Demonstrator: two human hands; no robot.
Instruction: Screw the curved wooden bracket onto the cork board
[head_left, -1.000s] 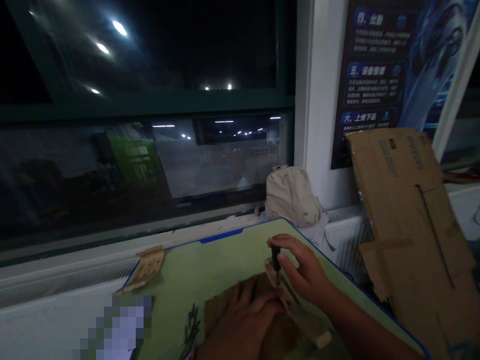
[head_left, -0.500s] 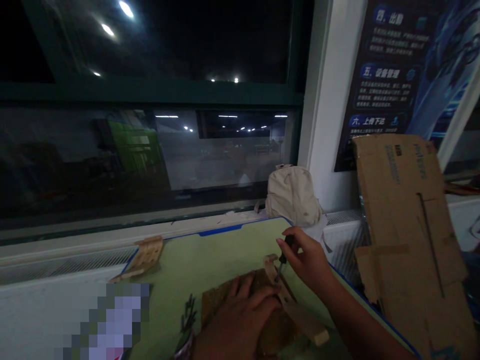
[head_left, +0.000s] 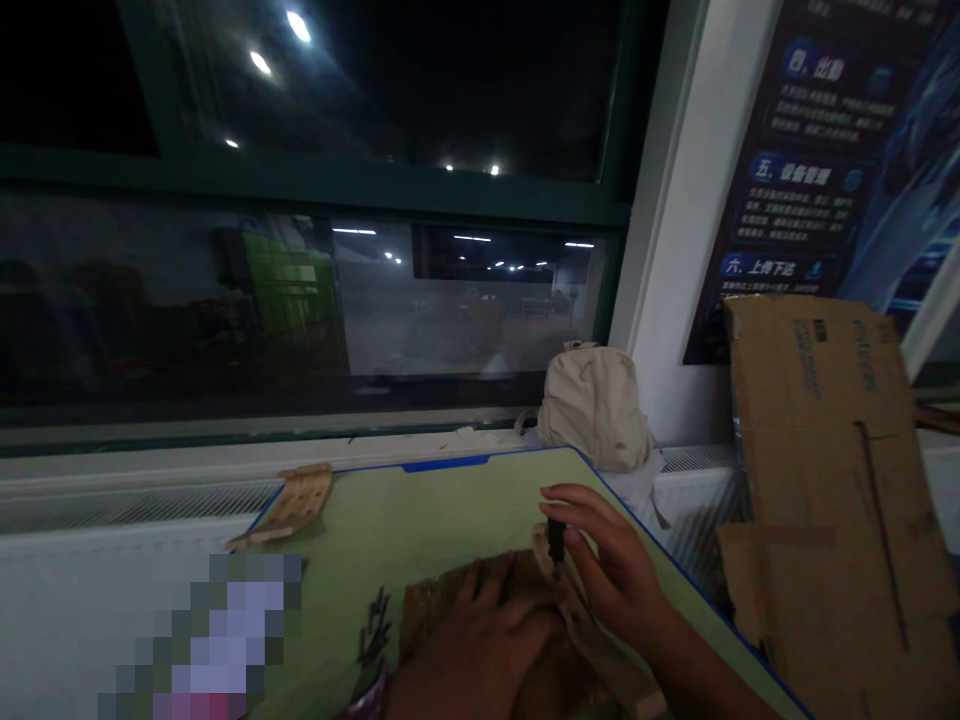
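Right hand (head_left: 611,575) pinching black-handled screwdriver (head_left: 556,545), tip on pale curved plywood piece (head_left: 576,610); left hand (head_left: 472,655) open, flat on rough brown sheet (head_left: 442,600).

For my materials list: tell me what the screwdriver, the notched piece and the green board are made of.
The screwdriver has a dark, matte handle, likely plastic; its thin shaft looks like steel. The notched piece looks like bare thin plywood: pale, unpainted, wood-toned. The green board seems a plastic cutting mat, smooth with a blue edge, though dim light leaves that open.

Cream cloth bag (head_left: 595,408) on the windowsill (head_left: 225,447), flattened cardboard box (head_left: 821,450) beside it.
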